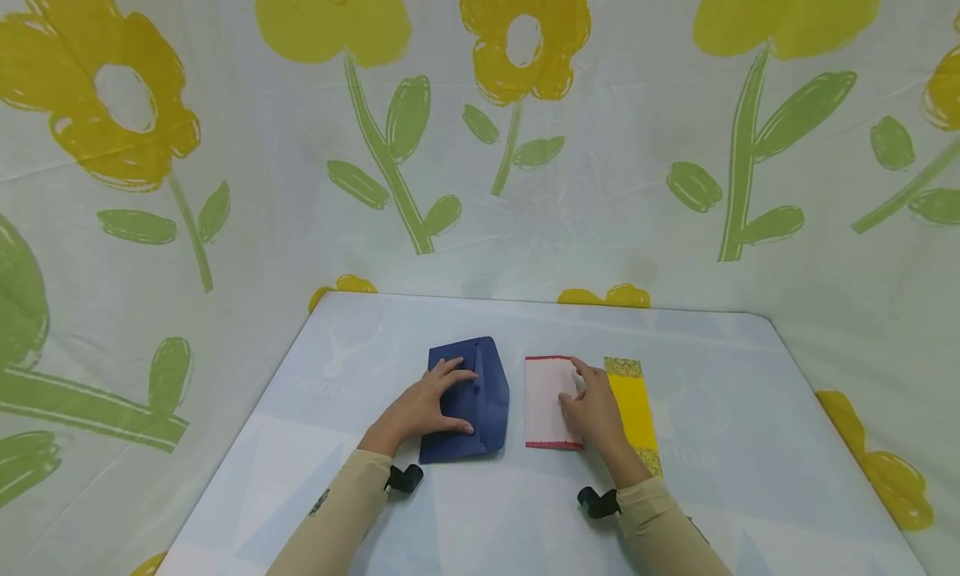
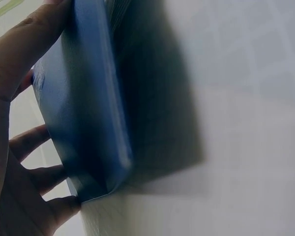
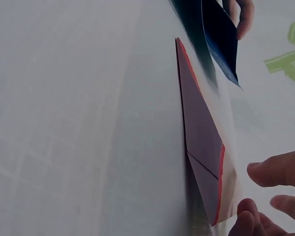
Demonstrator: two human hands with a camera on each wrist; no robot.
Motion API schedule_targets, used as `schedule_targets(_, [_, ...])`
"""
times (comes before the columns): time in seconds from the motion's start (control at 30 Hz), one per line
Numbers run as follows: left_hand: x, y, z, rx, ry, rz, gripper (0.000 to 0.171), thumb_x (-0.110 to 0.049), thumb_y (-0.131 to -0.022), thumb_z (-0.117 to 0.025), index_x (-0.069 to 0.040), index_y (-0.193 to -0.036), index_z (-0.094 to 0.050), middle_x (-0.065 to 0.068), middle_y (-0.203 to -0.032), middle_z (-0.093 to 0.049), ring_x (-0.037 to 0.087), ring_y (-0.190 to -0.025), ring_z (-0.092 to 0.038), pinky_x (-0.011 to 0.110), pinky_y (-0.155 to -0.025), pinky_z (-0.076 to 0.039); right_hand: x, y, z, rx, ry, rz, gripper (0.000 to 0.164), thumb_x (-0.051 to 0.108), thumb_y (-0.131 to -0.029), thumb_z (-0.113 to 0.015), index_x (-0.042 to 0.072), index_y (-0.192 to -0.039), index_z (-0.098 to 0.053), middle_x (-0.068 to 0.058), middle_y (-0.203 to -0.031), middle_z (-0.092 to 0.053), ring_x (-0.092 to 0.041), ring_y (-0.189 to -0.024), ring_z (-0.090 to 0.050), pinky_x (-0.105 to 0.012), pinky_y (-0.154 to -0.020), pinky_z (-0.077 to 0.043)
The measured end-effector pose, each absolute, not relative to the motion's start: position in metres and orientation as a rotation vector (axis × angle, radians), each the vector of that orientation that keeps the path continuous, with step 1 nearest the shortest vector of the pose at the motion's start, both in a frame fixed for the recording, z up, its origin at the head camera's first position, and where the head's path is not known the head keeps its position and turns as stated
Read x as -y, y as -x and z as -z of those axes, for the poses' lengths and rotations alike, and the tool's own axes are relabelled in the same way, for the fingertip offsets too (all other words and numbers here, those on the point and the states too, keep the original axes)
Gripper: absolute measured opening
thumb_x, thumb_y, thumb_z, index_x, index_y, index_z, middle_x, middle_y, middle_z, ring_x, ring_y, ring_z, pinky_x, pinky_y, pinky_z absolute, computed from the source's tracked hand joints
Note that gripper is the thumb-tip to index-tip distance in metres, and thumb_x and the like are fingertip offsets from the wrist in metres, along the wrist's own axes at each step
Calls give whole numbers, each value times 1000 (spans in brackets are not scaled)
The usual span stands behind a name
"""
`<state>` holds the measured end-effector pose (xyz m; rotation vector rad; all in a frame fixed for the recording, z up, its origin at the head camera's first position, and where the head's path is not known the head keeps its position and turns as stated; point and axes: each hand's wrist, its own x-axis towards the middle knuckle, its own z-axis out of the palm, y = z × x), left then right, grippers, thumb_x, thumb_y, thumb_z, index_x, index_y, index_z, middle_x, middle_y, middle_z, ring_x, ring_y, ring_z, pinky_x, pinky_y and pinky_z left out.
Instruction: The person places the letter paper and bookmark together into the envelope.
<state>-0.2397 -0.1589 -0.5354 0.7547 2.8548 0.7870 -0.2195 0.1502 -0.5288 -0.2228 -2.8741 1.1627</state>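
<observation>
A navy blue envelope [image 1: 457,443] lies on the table with its pointed flap [image 1: 493,393] toward the right. My left hand [image 1: 427,401] rests on its face, fingers and thumb spread; in the left wrist view the fingertips touch the blue envelope [image 2: 86,113]. To the right lies a folded pale pink-white paper [image 1: 546,401] with red edges. Over its right side is my right hand [image 1: 596,405], thumb and fingers apart. The right wrist view shows the folded paper [image 3: 201,118] standing partly open, with the right hand [image 3: 280,196] beside it and nothing between the fingertips.
A yellow paper strip [image 1: 632,405] with patterned gold ends lies to the right, partly behind the right hand and wrist. Small black cameras [image 1: 405,478] sit on both wrists. Behind the pale table [image 1: 300,443] hangs a flower-printed cloth [image 1: 600,184].
</observation>
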Motion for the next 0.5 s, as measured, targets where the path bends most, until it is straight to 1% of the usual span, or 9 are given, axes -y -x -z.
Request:
schedule_targets(0.1, [159, 240, 536, -2855, -758, -790, 84, -74, -58, -68, -52, -133, -35, -3, -153, -21, 40, -138, -15, 64, -98, -30, -151, 221, 531, 2900, 238, -1142, 72, 25, -83, -69, 25, -145, -32, -11, -136, -39, -25, -97, -52, -42, -88, -49])
schedule_targets(0.17, [159, 241, 536, -2857, -755, -783, 84, -74, -58, -67, -53, -133, -35, -4, -153, -21, 40, -138, -15, 64, -97, -30, -152, 221, 532, 2921, 237, -1129, 75, 25, -83, -69, 24, -146, -30, -13, -136, -39, -29, -109, -49, -48, -95, -44])
schedule_targets(0.23, [159, 242, 536, -2857, -750, -779, 84, -75, -58, -67, -54, -132, -34, -4, -153, -20, 40, -138, -15, 65, -96, -31, -152, 222, 534, 2939, 238, -1121, 77, 26, -82, -69, 24, -147, -28, -13, -136, -40, -30, -116, -45, -50, -98, -39])
schedule_targets(0.33, [159, 242, 537, -2853, -750, -781, 84, -75, -58, -67, -54, -132, -34, -4, -153, -20, 41, -138, -14, 66, -95, -32, -153, 222, 535, 2959, 229, -1111, 79, 25, -82, -70, 22, -147, -26, -13, -133, -43, -30, -117, -44, -51, -100, -38])
schedule_targets(0.5, [159, 242, 538, -2849, -748, -775, 84, -75, -58, -67, -55, -132, -33, -5, -153, -19, 39, -139, -14, 65, -97, -31, -152, 221, 538, 2965, 225, -1104, 80, 24, -80, -71, 21, -147, -27, -12, -130, -47, -29, -113, -46, -49, -99, -39])
